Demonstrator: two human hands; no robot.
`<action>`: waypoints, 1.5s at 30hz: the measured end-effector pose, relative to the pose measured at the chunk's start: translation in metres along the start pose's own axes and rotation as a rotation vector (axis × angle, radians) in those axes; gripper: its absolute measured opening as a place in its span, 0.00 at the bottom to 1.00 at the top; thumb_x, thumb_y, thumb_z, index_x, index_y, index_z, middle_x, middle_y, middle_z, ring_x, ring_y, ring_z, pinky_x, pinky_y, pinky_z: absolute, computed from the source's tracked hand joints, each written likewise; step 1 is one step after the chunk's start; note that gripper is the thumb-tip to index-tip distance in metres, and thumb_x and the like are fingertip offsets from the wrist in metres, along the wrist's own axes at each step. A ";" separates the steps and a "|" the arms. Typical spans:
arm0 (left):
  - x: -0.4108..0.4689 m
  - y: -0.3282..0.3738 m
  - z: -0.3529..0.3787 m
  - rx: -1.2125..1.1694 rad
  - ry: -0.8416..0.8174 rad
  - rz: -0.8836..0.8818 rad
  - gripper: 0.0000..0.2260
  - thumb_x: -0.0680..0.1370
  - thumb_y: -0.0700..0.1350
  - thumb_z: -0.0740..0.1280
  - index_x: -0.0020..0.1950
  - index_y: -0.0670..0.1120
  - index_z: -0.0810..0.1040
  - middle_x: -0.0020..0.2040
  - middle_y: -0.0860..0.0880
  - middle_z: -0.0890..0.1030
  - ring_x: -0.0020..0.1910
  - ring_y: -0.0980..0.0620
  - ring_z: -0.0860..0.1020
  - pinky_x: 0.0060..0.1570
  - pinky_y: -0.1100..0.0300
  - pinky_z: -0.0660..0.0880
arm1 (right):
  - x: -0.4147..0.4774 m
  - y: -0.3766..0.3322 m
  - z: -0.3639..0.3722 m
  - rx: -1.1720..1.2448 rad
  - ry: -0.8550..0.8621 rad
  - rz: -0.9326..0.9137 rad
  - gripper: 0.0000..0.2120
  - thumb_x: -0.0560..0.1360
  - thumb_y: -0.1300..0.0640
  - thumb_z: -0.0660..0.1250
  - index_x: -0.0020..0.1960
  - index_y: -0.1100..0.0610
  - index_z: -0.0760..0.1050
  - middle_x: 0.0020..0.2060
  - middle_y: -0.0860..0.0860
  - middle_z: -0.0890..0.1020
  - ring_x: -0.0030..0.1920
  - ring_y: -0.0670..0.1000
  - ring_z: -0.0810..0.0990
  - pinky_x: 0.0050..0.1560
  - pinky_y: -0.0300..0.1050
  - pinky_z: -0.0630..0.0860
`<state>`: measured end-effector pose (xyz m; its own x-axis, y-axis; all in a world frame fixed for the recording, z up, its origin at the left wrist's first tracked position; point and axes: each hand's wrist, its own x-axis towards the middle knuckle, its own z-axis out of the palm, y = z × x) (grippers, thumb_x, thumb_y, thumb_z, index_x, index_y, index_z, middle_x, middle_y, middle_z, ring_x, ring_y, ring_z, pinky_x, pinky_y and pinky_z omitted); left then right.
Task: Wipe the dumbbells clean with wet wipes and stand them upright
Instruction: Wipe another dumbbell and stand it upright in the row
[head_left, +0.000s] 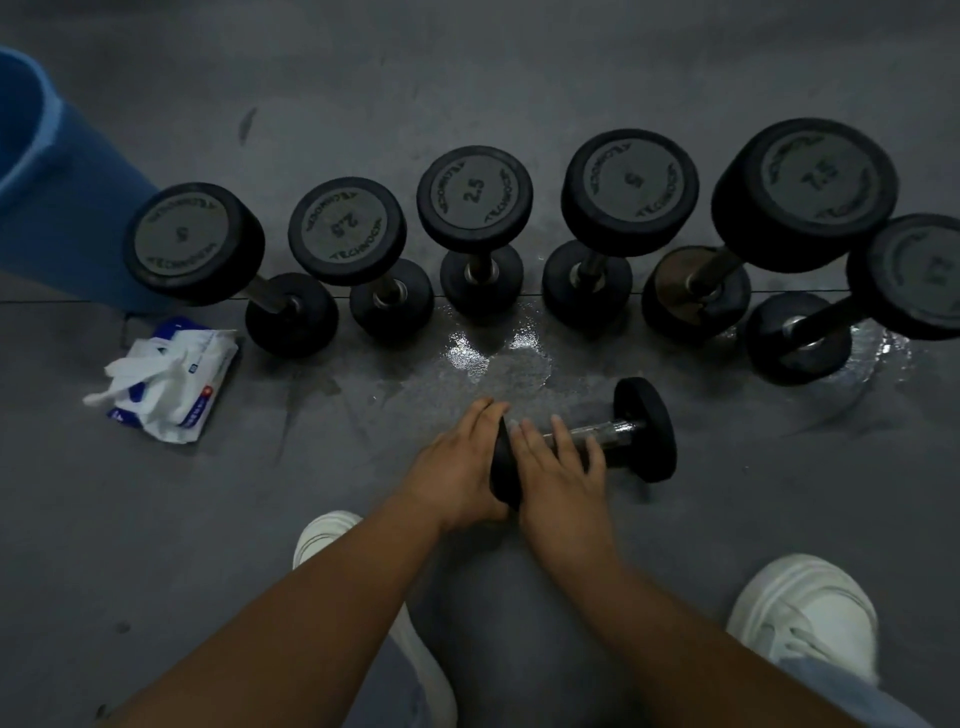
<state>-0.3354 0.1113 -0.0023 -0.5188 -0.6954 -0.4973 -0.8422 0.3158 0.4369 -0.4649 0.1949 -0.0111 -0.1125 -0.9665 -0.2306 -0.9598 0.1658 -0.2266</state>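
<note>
Left hand (457, 467) cups one head of the lying dumbbell (644, 431), fingers curled over its rim; right hand (563, 467) rests across the handle, fingers straight and spread. That dumbbell lies on its side on the grey floor (519, 78), in front of six upright dumbbells (474, 192). Wet wipes pack (176, 374) lies well to the left.

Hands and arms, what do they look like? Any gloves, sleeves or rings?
Both are bare. The left hand and right hand wear no gloves, and no rings show on the fingers in view. The left forearm and right forearm have no sleeves, watch or bracelet. The light is dim, so small marks cannot be told.
</note>
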 end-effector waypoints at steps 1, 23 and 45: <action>0.000 0.000 -0.001 -0.001 -0.005 -0.003 0.54 0.61 0.55 0.78 0.78 0.55 0.48 0.80 0.55 0.50 0.70 0.43 0.70 0.66 0.48 0.71 | 0.002 -0.001 -0.004 0.029 0.005 0.013 0.31 0.69 0.57 0.66 0.72 0.50 0.68 0.68 0.44 0.73 0.72 0.54 0.67 0.68 0.59 0.54; 0.000 0.005 -0.007 -0.016 -0.027 -0.019 0.56 0.60 0.54 0.80 0.79 0.52 0.49 0.78 0.53 0.52 0.69 0.43 0.70 0.64 0.51 0.71 | 0.062 0.028 -0.030 0.143 -0.167 -0.162 0.12 0.74 0.49 0.67 0.56 0.43 0.80 0.50 0.44 0.79 0.55 0.52 0.73 0.51 0.46 0.62; -0.006 0.004 0.002 -0.028 0.041 0.009 0.52 0.62 0.59 0.76 0.79 0.54 0.50 0.78 0.53 0.53 0.72 0.45 0.66 0.71 0.51 0.64 | 0.011 -0.038 0.001 1.957 -0.016 1.218 0.10 0.77 0.70 0.60 0.46 0.60 0.77 0.45 0.63 0.81 0.45 0.58 0.80 0.54 0.54 0.76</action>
<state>-0.3361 0.1178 0.0011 -0.5191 -0.7185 -0.4630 -0.8330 0.3039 0.4623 -0.4294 0.1785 -0.0055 -0.2327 -0.3046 -0.9236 0.8488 0.3999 -0.3457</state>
